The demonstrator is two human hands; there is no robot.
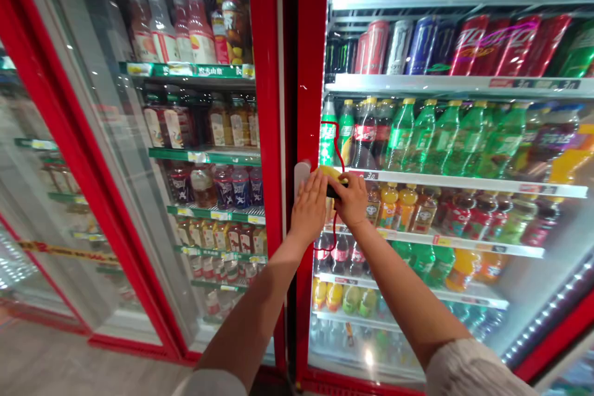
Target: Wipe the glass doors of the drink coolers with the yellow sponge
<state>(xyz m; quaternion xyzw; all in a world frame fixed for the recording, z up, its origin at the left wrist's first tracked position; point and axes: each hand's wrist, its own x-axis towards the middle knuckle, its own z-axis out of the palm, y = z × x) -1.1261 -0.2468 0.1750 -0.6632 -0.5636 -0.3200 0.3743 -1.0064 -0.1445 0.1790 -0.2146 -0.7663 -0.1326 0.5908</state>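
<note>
Both hands reach forward to the red frame [306, 309] of a glass-door drinks fridge. My left hand [310, 207] lies flat with fingers extended, against a yellow item [330, 172] beside the pale door handle [301, 178]. Close on its right, my right hand [352, 199] has its fingers closed on a small black object [335, 188]. A red outline [342, 158] on the glass runs above and below the hands.
Behind the right glass are shelves of cans [423, 43] and green bottles [448, 136]. Another red-framed fridge [266, 105] with bottled drinks stands at the left. Grey floor [55, 362] shows at the lower left.
</note>
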